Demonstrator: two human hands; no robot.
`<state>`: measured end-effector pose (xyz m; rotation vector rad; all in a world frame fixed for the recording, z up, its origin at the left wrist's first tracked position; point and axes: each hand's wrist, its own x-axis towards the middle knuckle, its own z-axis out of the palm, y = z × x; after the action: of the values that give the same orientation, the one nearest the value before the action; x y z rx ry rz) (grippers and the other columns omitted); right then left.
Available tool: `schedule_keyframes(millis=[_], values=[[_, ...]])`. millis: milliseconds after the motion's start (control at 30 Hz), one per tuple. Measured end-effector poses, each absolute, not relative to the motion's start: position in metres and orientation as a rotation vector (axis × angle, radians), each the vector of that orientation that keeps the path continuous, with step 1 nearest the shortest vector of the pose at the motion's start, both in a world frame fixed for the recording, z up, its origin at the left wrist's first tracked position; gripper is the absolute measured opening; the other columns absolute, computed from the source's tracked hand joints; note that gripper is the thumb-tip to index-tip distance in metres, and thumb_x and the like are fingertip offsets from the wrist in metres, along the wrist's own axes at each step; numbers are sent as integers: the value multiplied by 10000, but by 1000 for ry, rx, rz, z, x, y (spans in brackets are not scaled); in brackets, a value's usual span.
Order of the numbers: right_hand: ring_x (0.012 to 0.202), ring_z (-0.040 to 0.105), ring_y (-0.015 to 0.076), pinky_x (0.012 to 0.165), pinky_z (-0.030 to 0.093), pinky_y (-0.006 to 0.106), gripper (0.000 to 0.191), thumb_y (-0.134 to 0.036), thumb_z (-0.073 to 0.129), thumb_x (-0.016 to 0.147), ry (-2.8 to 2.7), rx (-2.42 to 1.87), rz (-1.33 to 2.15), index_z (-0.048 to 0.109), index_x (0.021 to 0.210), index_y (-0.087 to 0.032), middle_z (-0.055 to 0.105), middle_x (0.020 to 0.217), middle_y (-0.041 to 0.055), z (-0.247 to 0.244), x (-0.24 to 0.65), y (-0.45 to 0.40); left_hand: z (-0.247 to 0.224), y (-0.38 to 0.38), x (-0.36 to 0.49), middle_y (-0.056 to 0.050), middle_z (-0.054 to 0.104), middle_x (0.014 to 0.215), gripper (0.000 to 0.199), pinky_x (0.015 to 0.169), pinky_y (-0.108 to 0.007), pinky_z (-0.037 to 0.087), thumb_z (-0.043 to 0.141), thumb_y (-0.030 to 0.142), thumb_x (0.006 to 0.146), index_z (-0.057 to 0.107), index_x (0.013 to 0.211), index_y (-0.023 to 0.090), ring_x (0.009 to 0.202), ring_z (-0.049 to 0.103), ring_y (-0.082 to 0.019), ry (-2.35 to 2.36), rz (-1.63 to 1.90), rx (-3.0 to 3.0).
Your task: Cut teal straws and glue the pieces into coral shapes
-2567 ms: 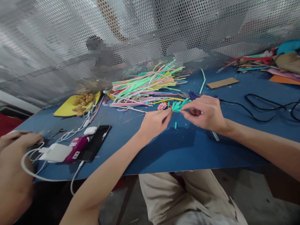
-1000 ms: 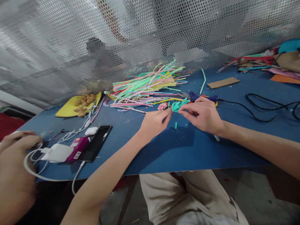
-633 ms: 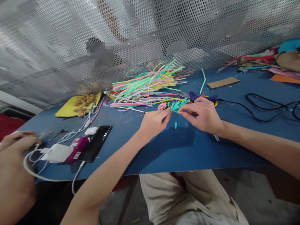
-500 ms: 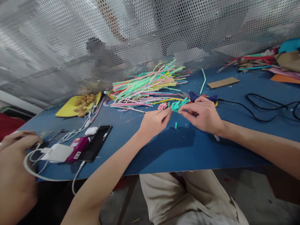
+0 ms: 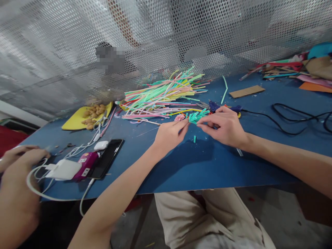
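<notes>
A small splayed tuft of turquoise pipe cleaner pieces is pinched at its base in my left hand. From the right, my right hand has thumb and forefinger closed at the tuft's edge, on one of its strands as far as I can see. A thin wire sticks out leftward behind my left hand. Just past my left fingers lies a fuzzy pink ball. One short turquoise piece rests on the blue table below the tuft. Behind my right hand sits a blue-handled glue gun, partly hidden, beside scissors-like metal blades.
A large pile of pastel pipe cleaners lies against the perforated metal screen. At left are a yellow tray with brown lumps, a phone, a purple power strip and another person's hand. A cardboard strip and black cord lie right.
The turquoise tuft has tilted and shifted very slightly leftward with my fingers. The other person's hand at the left has moved a little to the right.
</notes>
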<state>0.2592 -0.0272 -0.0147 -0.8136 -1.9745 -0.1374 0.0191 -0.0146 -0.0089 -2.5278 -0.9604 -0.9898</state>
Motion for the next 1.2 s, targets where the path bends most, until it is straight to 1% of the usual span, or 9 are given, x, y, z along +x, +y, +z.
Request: schedule_keyframes(millis=[167, 367, 600, 667, 767, 867, 967, 1067, 1200], values=[[491, 508, 91, 759, 413, 325, 94, -270, 683, 912, -1968, -826, -159, 763, 873, -241, 621, 549, -72, -15, 258, -27, -11, -12, 18, -72, 803, 868, 258, 625, -217, 514, 558, 280, 1027, 769, 1097, 150, 642, 721, -120, -946, -991, -2531], [493, 518, 89, 775, 411, 334, 87, -243, 681, 910, -1963, -822, -193, 760, 875, -236, 625, 555, -75, -14, 258, -27, -12, -11, 17, -79, 806, 884, 254, 618, -212, 513, 569, 270, 1023, 765, 1119, 139, 644, 721, -119, -909, -1002, -2507], [499, 520, 92, 778, 411, 337, 67, -263, 689, 915, -1957, -833, -178, 751, 892, -247, 613, 555, -81, -16, 259, -27, -12, -11, 16, -66, 801, 851, 264, 639, -212, 526, 556, 278, 1031, 758, 1151, 158, 661, 730, -122, -940, -986, -2527], [483, 493, 92, 772, 413, 337, 62, -284, 692, 915, -1963, -824, -170, 738, 943, -252, 586, 539, -89, -16, 259, -27, -12, -11, 16, -67, 801, 852, 276, 645, -214, 527, 541, 288, 1037, 758, 1153, 163, 672, 735, -125, -966, -972, -2544], [460, 452, 91, 763, 422, 335, 181, -315, 707, 901, -1969, -791, -151, 685, 1065, -242, 533, 532, -106, -14, 260, -29, -12, -11, 15, -69, 808, 893, 283, 659, -218, 527, 535, 294, 1038, 754, 1170, 174, 701, 743, -130, -995, -922, -2556], [476, 463, 100, 747, 428, 335, 201, -291, 695, 898, -1925, -777, -160, 652, 1086, -234, 536, 566, -94, -9, 263, -30, -11, -12, 15, -56, 813, 947, 271, 641, -229, 506, 555, 303, 1024, 760, 1180, 218, 760, 759, -147, -992, -830, -2525], [569, 538, 133, 759, 428, 351, 156, -260, 671, 912, -1926, -787, -194, 677, 1066, -234, 586, 633, -53, -3, 268, -27, -8, -12, 14, -36, 814, 973, 256, 601, -247, 470, 565, 324, 1017, 779, 1146, 265, 781, 762, -160, -967, -750, -2471], [754, 611, 183, 785, 419, 373, 167, -237, 647, 927, -2067, -732, -241, 728, 1073, -255, 677, 790, 8, 1, 277, -21, -5, -12, 13, -30, 811, 964, 264, 612, -258, 469, 553, 336, 1026, 784, 1140, 279, 778, 755, -157, -919, -699, -2466], [923, 611, 221, 808, 409, 390, 244, -249, 633, 944, -2255, -627, -324, 754, 1148, -302, 723, 1001, 45, 5, 285, -16, -2, -11, 11, -29, 805, 937, 281, 670, -264, 494, 532, 326, 1037, 769, 1182, 280, 804, 750, -157, -863, -641, -2478]])
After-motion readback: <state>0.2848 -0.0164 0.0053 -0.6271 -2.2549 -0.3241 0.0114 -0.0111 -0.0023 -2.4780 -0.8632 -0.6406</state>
